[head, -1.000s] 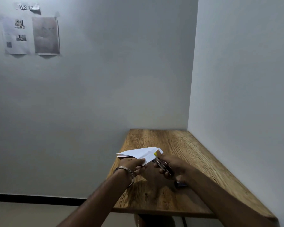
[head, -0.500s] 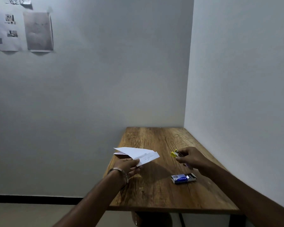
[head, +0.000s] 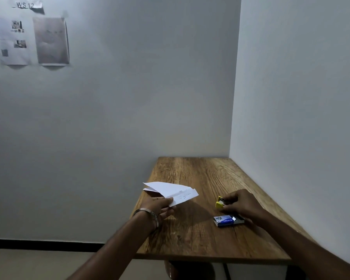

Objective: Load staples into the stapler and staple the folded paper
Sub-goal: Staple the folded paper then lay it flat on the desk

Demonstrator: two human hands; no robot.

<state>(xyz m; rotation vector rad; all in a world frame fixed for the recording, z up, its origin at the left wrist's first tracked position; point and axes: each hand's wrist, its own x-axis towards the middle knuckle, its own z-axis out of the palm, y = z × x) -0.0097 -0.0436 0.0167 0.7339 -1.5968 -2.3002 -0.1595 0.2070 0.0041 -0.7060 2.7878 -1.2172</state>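
Observation:
My left hand [head: 159, 206] holds the folded white paper [head: 171, 191] above the left part of the wooden table [head: 190, 235]; several small staple marks show near the paper's right edge. My right hand [head: 240, 204] grips a small stapler [head: 220, 202] with a yellow tip, low over the table's right side and well apart from the paper. Just in front of that hand a blue staple box [head: 227, 220] lies on the table with its tray slid partly out.
The table stands in a corner, a wall close along its right and far edges. Printed sheets [head: 31, 40] are taped high on the left wall. A dark stool or leg [head: 188, 269] shows under the table's near edge.
The stapler was at the paper's edge a second ago. My right hand has drawn it away to the right and lowered it toward the table; the staple box came into sight.

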